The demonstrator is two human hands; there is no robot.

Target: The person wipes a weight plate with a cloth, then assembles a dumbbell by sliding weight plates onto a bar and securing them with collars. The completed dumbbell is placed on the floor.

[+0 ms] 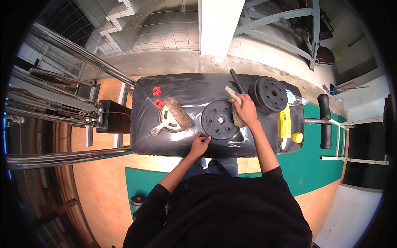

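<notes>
A black round weight plate point(215, 129) with a ring of holes lies flat on a black padded bench. My left hand point(200, 145) is at its near left rim, thumb and fingers apart, the thumb touching or almost touching the edge. In my right hand point(247, 110) is a folded beige cloth point(232, 94), held against the plate's right side. Just beyond that hand, a black dumbbell bar point(237, 80) sticks up at a slant beside stacked black plates point(273, 93). Left of the flat plate rests a wide bristle brush point(178, 113) with a pale handle.
Two red collar nuts point(157, 91) sit at the bench's point(142, 136) far left. To the right are a yellow bottle point(285, 122), its yellow cap point(297, 137) and a clear plastic bottle point(294, 99). Chrome rails point(70, 157) meet the bench's left end. Padded rollers point(325, 124) stand off its right end.
</notes>
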